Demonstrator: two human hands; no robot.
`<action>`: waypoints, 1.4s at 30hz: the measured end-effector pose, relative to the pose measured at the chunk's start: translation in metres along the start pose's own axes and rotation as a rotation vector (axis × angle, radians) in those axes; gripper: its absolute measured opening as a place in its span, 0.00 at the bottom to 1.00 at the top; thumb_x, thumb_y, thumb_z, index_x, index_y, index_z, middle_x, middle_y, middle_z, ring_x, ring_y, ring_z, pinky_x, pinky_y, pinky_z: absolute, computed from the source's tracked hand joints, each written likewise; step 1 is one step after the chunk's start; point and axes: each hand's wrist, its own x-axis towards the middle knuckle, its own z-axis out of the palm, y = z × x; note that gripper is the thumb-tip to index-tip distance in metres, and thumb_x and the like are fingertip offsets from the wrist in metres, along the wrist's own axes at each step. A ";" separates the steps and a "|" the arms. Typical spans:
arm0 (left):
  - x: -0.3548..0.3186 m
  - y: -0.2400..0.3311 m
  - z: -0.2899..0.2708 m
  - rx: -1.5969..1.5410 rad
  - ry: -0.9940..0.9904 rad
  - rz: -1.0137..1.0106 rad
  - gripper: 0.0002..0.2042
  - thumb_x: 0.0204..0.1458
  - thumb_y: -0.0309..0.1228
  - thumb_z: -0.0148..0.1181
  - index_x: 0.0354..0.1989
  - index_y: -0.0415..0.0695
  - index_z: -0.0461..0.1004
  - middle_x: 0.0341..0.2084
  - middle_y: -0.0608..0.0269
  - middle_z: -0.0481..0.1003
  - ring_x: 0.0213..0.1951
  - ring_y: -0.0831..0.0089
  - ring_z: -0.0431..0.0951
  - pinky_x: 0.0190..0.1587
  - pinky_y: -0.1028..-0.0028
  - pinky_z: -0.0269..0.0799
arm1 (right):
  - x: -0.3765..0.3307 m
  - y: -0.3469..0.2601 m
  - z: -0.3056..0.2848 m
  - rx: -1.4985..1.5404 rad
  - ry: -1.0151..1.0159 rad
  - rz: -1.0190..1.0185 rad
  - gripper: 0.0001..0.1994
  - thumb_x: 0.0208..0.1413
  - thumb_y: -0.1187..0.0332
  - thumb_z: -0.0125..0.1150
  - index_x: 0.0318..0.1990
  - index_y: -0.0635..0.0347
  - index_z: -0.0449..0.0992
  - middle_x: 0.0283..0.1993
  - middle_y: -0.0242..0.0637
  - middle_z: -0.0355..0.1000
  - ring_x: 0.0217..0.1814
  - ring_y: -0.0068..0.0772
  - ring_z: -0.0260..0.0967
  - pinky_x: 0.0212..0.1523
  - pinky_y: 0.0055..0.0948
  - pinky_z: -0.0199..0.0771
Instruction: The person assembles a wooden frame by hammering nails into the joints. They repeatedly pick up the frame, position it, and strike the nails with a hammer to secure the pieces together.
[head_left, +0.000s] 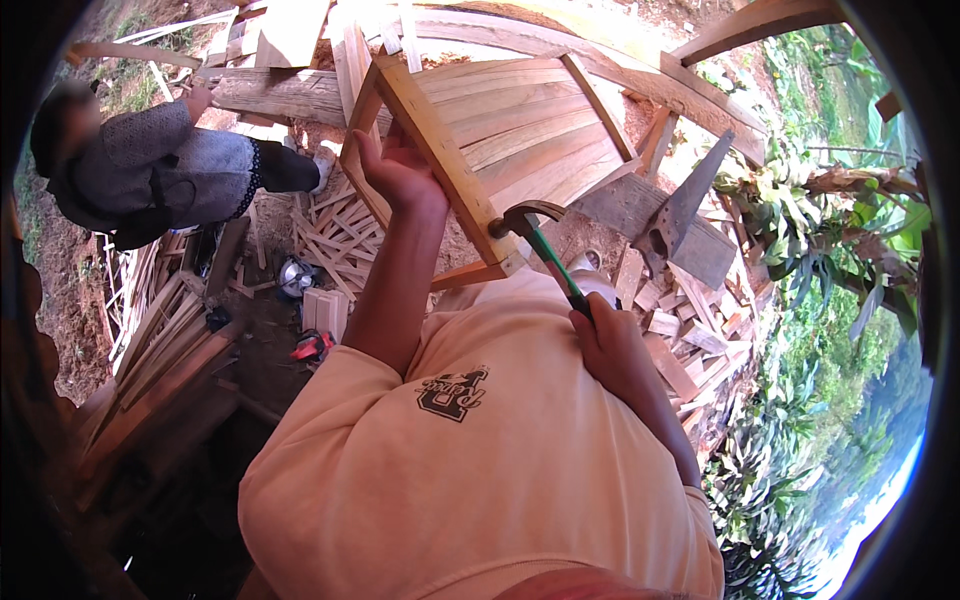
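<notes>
My left hand (pixel 405 175) holds up a wooden frame (pixel 437 150) by its near bar. The thumb points up beside the bar, and the fingers pass partly out of sight behind it. Thin wooden slats (pixel 530 110) lie side by side across the frame. In my right hand (pixel 608 338), close to my body, is a claw hammer (pixel 545 248) with a green and black handle, gripped near its lower end. The hammer's head is at the near bar, close to the frame's lower corner; whether it touches the wood I cannot tell.
A handsaw (pixel 682 205) rests on a wide board (pixel 620 207) at the right, above piled wood offcuts (pixel 690 335). Another person (pixel 165 165) is at the far left. Thin wood strips (pixel 340 235), stacked planks (pixel 165 385) and a red object (pixel 312 346) lie on the ground.
</notes>
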 end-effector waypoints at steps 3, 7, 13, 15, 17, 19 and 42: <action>-0.005 0.002 -0.006 0.037 -0.030 0.027 0.35 0.66 0.61 0.45 0.60 0.38 0.73 0.49 0.53 0.79 0.53 0.60 0.79 0.58 0.61 0.72 | -0.012 -0.011 -0.022 0.165 0.170 0.035 0.09 0.69 0.69 0.57 0.40 0.66 0.69 0.24 0.55 0.70 0.26 0.61 0.71 0.29 0.50 0.66; -0.013 0.006 0.016 0.249 -0.085 -0.031 0.26 0.67 0.45 0.53 0.66 0.40 0.68 0.53 0.56 0.76 0.56 0.63 0.76 0.60 0.63 0.70 | -0.019 -0.006 -0.032 0.724 0.447 0.073 0.12 0.75 0.63 0.49 0.39 0.60 0.68 0.19 0.25 0.61 0.16 0.17 0.55 0.17 0.24 0.54; -0.052 -0.052 -0.045 0.351 -0.380 0.331 0.27 0.71 0.46 0.46 0.71 0.41 0.61 0.58 0.55 0.71 0.61 0.63 0.72 0.64 0.62 0.66 | -0.023 0.005 -0.018 0.894 0.364 0.200 0.12 0.77 0.61 0.46 0.40 0.57 0.67 0.20 0.21 0.58 0.15 0.12 0.50 0.15 0.19 0.49; -0.052 -0.061 -0.048 0.241 -0.394 0.206 0.30 0.71 0.45 0.47 0.76 0.43 0.52 0.64 0.56 0.65 0.65 0.67 0.67 0.67 0.64 0.62 | -0.024 0.014 -0.008 0.843 0.286 0.264 0.12 0.77 0.61 0.47 0.40 0.56 0.67 0.21 0.21 0.58 0.15 0.12 0.49 0.15 0.19 0.47; -0.047 -0.064 -0.049 0.057 -0.336 -0.026 0.29 0.73 0.50 0.39 0.73 0.42 0.56 0.60 0.55 0.68 0.62 0.63 0.70 0.66 0.60 0.66 | -0.024 0.009 -0.009 0.763 0.252 0.278 0.12 0.77 0.61 0.47 0.41 0.56 0.67 0.21 0.21 0.58 0.15 0.12 0.49 0.15 0.19 0.47; -0.059 -0.054 -0.026 0.014 -0.335 -0.046 0.29 0.73 0.50 0.41 0.73 0.42 0.55 0.60 0.56 0.68 0.62 0.63 0.70 0.66 0.60 0.66 | -0.022 -0.003 -0.022 0.648 0.240 0.239 0.12 0.77 0.61 0.47 0.40 0.56 0.67 0.21 0.20 0.58 0.15 0.12 0.49 0.15 0.19 0.47; -0.076 -0.065 0.013 0.191 -0.170 0.128 0.24 0.71 0.37 0.53 0.71 0.42 0.60 0.59 0.57 0.70 0.61 0.69 0.71 0.64 0.64 0.68 | -0.025 -0.010 -0.069 0.416 0.398 0.192 0.10 0.74 0.66 0.51 0.42 0.63 0.70 0.23 0.32 0.67 0.22 0.25 0.64 0.25 0.32 0.63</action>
